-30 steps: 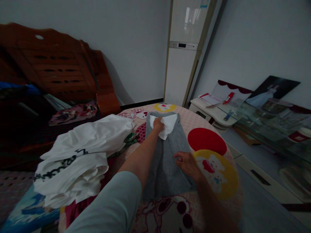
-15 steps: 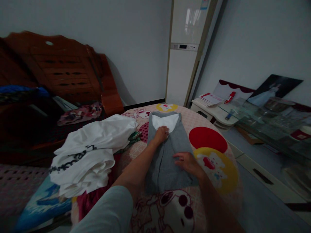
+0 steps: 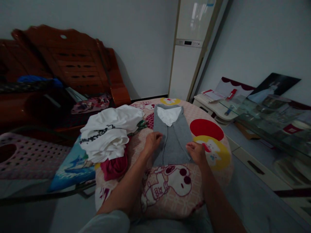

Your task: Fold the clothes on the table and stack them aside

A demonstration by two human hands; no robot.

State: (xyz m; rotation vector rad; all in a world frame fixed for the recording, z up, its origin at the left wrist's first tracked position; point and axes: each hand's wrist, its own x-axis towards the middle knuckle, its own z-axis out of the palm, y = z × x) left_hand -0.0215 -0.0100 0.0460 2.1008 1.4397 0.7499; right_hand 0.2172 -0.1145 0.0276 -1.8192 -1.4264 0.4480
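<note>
A grey V-neck cardigan with a white inside at the neck lies flat and folded into a long shape on the round table. My left hand is at its left edge, fingers curled in and closed at the cloth. At the opposite edge, my right hand has its fingertips pinched together against the fabric. The fingers partly hide both edges. Left of the cardigan, a loosely bundled white garment with black lettering rests on a dark red cloth.
A pink patterned tablecloth covers the table. A carved wooden seat stands behind on the left, beside a blue printed cushion. To the right are a glass shelf and a low drawer cabinet. A tall white air conditioner stands behind.
My left hand has come off the cardigan's neck, back toward me to its left edge. My right hand has shifted from its front to the right edge. The view has tilted somewhat.
</note>
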